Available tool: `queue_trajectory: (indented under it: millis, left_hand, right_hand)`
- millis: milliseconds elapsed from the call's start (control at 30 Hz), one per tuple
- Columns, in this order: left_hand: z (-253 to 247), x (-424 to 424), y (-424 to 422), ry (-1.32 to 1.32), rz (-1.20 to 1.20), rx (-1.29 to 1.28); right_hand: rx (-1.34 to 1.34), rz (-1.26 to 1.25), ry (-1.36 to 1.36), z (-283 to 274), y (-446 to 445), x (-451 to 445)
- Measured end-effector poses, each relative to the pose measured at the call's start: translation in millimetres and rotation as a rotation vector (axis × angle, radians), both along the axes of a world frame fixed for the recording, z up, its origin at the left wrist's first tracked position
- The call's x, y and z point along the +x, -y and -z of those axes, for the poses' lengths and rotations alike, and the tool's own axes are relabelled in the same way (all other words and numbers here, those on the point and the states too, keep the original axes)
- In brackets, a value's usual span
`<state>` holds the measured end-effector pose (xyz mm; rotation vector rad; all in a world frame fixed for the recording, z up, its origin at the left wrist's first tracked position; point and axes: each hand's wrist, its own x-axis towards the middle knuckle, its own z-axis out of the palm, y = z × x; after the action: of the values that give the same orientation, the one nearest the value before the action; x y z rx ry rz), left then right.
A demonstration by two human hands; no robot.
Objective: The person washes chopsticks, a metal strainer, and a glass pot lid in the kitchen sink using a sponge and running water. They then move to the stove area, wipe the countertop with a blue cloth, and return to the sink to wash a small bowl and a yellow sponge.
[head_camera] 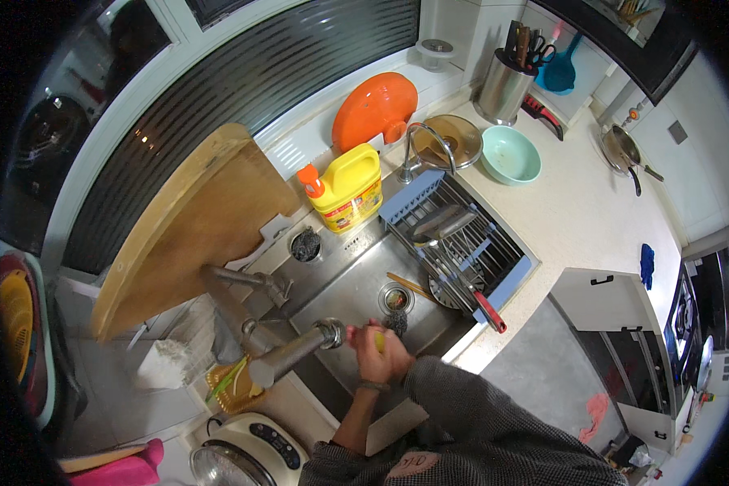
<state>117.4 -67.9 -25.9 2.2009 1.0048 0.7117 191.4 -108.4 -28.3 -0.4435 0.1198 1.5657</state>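
Both my hands are pressed together over the stainless steel sink (340, 297), close to the faucet spout (328, 334). My left hand (372, 364), with a dark band at its wrist, meets my right hand (399, 357) around a small yellow object (379, 342). Only a sliver of it shows between the fingers, so its kind is unclear. Just beyond the hands lies a steel wool scrubber (395, 322) near the drain strainer (396, 299), which holds food scraps. A pair of chopsticks (412, 285) rests on the sink floor.
A dish rack (505, 288) with utensils, including a red-handled one (489, 312), spans the sink's right side. Behind the sink stand a yellow detergent jug (352, 188) and a large wooden board (200, 225). A mint bowl (511, 155) sits on the counter. An electric cooker (267, 440) is lower left.
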Motion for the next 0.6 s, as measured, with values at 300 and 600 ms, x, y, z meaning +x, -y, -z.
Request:
queue_trajectory:
  millis: [300,600]
  left_hand:
    - [47.1,-1.7,3.8,0.235,0.061,-0.297]
    - [86.4,1.4,-4.5,0.148,-0.010,-0.427]
  right_hand:
    - [-0.418,0.014,0.189,39.7,-6.8,-33.0]
    - [-0.029,0.495,0.014,69.9,-21.2,-41.0]
